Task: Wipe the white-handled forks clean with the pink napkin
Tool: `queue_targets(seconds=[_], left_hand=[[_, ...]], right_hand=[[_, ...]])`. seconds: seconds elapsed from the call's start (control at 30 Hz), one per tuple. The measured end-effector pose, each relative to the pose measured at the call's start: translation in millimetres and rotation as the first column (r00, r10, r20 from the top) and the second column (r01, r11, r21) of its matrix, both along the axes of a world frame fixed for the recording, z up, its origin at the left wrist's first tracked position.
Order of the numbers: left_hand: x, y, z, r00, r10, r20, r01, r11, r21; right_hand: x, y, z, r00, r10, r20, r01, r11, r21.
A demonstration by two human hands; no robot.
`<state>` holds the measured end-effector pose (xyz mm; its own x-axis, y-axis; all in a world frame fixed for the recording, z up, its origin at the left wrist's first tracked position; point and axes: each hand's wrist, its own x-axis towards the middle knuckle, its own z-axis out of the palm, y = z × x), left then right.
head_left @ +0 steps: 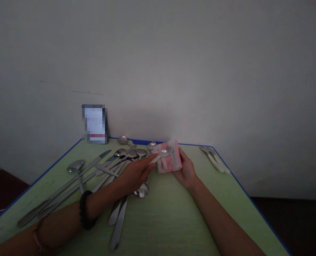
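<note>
My left hand (136,174) grips a fork (166,152) by its pale handle, with the metal head pointing away to the right. Beneath the fork's tines lies a folded pink and white cloth (171,164), which my right hand (186,170) holds from below and behind; most of its fingers are hidden by the cloth. Around and under my left forearm is a loose pile of metal cutlery, with several spoons (141,153) and a knife (104,154). A larger spoon (76,165) rests at the pile's left side.
Two pale-handled forks (216,161) lie together near the right edge of the green table (179,220), which has a blue rim. A blurred-out upright screen (96,124) leans on the grey wall (200,71) at the back left.
</note>
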<state>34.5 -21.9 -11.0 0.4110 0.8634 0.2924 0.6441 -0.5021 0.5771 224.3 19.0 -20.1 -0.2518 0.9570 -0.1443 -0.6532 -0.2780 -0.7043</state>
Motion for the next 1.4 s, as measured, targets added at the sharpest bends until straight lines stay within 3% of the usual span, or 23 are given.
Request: queue_targets(seconds=[0.23,0.67,0.87,1.03,1.4], left_hand=[[-0.6,0.9,-3.3,1.0,0.004,-0.012,-0.004,1.0,0.004],[0.4,-0.9,0.6,0.999,0.024,-0.037,-0.024,1.0,-0.001],[0.2,-0.9,1.9,0.999,0.014,-0.048,-0.015,1.0,-0.014],[-0.8,0.3,-2.6,0.999,0.006,-0.05,-0.006,1.0,0.0],[-0.1,-1.1,0.0,0.998,0.012,-0.059,-0.012,1.0,0.001]], right_hand=[[0.6,4.1,-0.4,0.993,-0.101,-0.065,0.102,0.995,0.015],[-6.5,-0.7,4.7,0.998,-0.024,0.06,0.022,0.999,0.044],[-4.2,0.7,3.8,0.995,-0.084,0.044,0.085,0.996,-0.006],[-2.5,3.2,1.6,0.991,-0.134,0.001,0.134,0.991,0.025],[-7.3,-0.9,7.3,0.999,-0.027,0.037,0.026,1.0,0.014]])
